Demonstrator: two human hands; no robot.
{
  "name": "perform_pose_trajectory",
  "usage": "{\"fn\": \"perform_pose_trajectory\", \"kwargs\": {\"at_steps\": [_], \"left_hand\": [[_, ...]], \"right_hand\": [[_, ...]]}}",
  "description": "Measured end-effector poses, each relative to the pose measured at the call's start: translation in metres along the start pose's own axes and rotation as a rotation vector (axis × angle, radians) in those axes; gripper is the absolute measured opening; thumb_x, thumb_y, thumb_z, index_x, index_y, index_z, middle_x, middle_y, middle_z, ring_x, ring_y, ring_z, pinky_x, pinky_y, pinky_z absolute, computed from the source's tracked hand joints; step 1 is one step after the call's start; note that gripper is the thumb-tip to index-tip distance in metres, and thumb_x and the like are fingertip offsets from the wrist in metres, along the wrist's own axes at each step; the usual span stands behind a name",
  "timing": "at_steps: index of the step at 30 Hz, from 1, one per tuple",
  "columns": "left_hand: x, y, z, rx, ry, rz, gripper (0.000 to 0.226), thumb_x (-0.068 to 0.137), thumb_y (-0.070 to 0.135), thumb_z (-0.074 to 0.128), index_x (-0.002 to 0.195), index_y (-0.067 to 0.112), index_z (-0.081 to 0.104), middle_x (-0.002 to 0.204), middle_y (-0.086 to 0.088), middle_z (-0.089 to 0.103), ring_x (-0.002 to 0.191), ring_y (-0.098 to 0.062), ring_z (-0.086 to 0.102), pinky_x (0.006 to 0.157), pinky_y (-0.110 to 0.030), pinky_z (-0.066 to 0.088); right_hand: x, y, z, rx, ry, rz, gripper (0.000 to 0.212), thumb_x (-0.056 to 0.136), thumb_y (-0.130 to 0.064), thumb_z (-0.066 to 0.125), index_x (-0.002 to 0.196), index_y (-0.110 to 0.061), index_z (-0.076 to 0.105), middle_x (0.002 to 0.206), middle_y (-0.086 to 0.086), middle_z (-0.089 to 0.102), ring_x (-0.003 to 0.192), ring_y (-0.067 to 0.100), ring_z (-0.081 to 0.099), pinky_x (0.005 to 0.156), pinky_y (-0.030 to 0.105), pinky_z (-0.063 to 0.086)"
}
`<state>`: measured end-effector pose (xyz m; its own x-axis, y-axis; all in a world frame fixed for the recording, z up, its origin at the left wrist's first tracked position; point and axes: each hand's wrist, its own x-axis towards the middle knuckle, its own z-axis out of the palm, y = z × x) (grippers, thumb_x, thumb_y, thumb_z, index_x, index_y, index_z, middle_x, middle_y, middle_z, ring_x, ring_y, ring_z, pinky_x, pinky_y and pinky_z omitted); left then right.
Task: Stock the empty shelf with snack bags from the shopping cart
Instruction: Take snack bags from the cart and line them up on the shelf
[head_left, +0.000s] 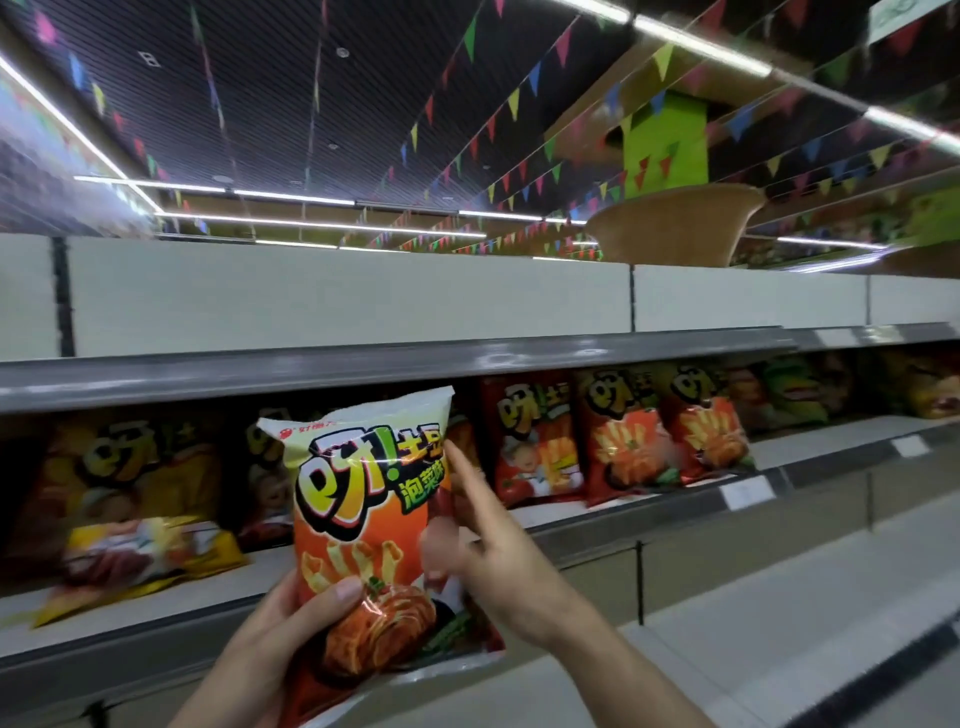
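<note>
Gripping an orange snack bag (358, 525), left hand (291, 629); right hand (498, 561) open-fingered against it before the stocked shelf (649, 514).

Glossy plastic-film bag (363, 519), crinkled, catching glare; shelf bags (618, 441) look equally shiny. Shelf (363, 366) edge is smooth grey metal with dull sheen; back panel (337, 296) matt off-white

The orange snack bag (363, 525) held up near the camera carries big yellow cartoon lettering reading "呀!土豆", with "泡菜味" in white on a green patch just below to the right. Small white brand characters at its top left begin "好", the rest unclear. The red bags (537, 441) on the shelf to the right show "呀" lettering, blurred. The white price tags (748, 491) are unreadable.
</note>
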<state>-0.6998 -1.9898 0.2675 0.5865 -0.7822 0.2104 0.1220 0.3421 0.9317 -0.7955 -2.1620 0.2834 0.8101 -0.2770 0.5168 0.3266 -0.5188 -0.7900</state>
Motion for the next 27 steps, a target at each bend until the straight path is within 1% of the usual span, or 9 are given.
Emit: {"fn": "perform_pose_trajectory", "kwargs": {"at_steps": [3, 5, 8, 10, 14, 17, 20, 25, 27], "left_hand": [[0.014, -0.012, 0.033, 0.031, 0.03, 0.018, 0.051, 0.072, 0.007, 0.068, 0.122, 0.009, 0.06, 0.105, -0.018, 0.074, 0.089, -0.034, 0.074, 0.078, -0.044, 0.054], [0.024, -0.021, 0.05, 0.064, 0.019, -0.01, 0.07, 0.059, 0.021, 0.09, 0.122, 0.01, 0.06, 0.105, -0.018, 0.074, 0.089, -0.036, 0.073, 0.081, -0.046, 0.052], [0.04, -0.037, 0.077, 0.128, 0.025, -0.076, 0.121, 0.01, 0.043, 0.1, 0.122, 0.016, 0.059, 0.104, -0.014, 0.075, 0.096, -0.039, 0.071, 0.085, -0.051, 0.053], [0.051, -0.049, 0.098, 0.092, 0.003, -0.083, 0.124, 0.008, 0.04, 0.1, 0.123, 0.015, 0.061, 0.109, -0.016, 0.074, 0.101, -0.04, 0.07, 0.093, -0.053, 0.049], [0.06, -0.084, 0.152, 0.053, -0.131, -0.018, 0.104, 0.03, 0.029, 0.103, 0.124, 0.009, 0.064, 0.116, -0.01, 0.072, 0.106, -0.024, 0.071, 0.086, -0.033, 0.056], [0.068, -0.108, 0.174, 0.118, -0.135, -0.023, 0.11, 0.036, 0.043, 0.101, 0.13, 0.007, 0.057, 0.122, -0.007, 0.07, 0.115, -0.02, 0.066, 0.095, -0.031, 0.051], [0.075, -0.113, 0.173, 0.206, -0.07, -0.021, 0.116, 0.03, 0.06, 0.095, 0.127, 0.009, 0.056, 0.115, -0.006, 0.073, 0.11, -0.019, 0.068, 0.088, -0.027, 0.055], [0.082, -0.093, 0.164, 0.393, 0.072, 0.062, 0.066, 0.066, 0.04, 0.076, 0.119, 0.004, 0.061, 0.108, -0.006, 0.075, 0.103, -0.02, 0.071, 0.088, -0.041, 0.058], [0.082, -0.083, 0.162, 0.462, 0.142, 0.121, 0.042, 0.079, 0.024, 0.069, 0.115, 0.003, 0.063, 0.106, -0.006, 0.075, 0.101, -0.02, 0.072, 0.087, -0.039, 0.059]], "right_hand": [[-0.015, 0.01, -0.02, -0.033, 0.0, -0.042, 0.119, 0.064, -0.065, 0.081, 0.15, -0.056, 0.0, 0.151, -0.026, 0.035, 0.136, -0.003, 0.041, 0.112, 0.036, 0.041], [-0.018, 0.018, -0.038, 0.021, -0.004, -0.007, 0.129, 0.055, -0.068, 0.084, 0.149, -0.058, -0.005, 0.149, -0.026, 0.037, 0.133, -0.003, 0.045, 0.112, 0.037, 0.042], [-0.023, 0.033, -0.071, 0.034, 0.026, 0.041, 0.127, 0.051, -0.075, 0.082, 0.142, -0.066, -0.006, 0.15, -0.024, 0.035, 0.133, 0.0, 0.045, 0.113, 0.039, 0.041], [-0.029, 0.044, -0.099, 0.045, 0.034, 0.035, 0.12, 0.054, -0.071, 0.083, 0.137, -0.072, -0.003, 0.15, -0.021, 0.037, 0.132, 0.004, 0.048, 0.112, 0.041, 0.042], [-0.053, 0.066, -0.166, 0.179, 0.017, 0.043, 0.112, 0.063, -0.042, 0.092, 0.141, -0.063, 0.014, 0.145, -0.009, 0.051, 0.122, 0.014, 0.061, 0.104, 0.044, 0.049], [-0.071, 0.074, -0.214, 0.272, 0.114, 0.078, 0.117, 0.034, -0.058, 0.096, 0.131, -0.063, 0.028, 0.132, -0.01, 0.06, 0.108, 0.009, 0.068, 0.09, 0.035, 0.056], [-0.077, 0.083, -0.249, 0.224, 0.233, 0.111, 0.13, 0.016, -0.068, 0.09, 0.129, -0.059, 0.025, 0.121, -0.022, 0.058, 0.097, -0.002, 0.068, 0.078, 0.024, 0.052], [-0.069, 0.078, -0.263, 0.12, 0.239, 0.073, 0.133, 0.021, -0.071, 0.084, 0.137, -0.058, 0.021, 0.121, -0.029, 0.053, 0.091, -0.016, 0.062, 0.075, 0.018, 0.045], [-0.061, 0.076, -0.26, 0.097, 0.204, 0.061, 0.122, 0.032, -0.069, 0.083, 0.139, -0.058, 0.022, 0.127, -0.024, 0.054, 0.101, -0.008, 0.064, 0.084, 0.028, 0.052]]}}
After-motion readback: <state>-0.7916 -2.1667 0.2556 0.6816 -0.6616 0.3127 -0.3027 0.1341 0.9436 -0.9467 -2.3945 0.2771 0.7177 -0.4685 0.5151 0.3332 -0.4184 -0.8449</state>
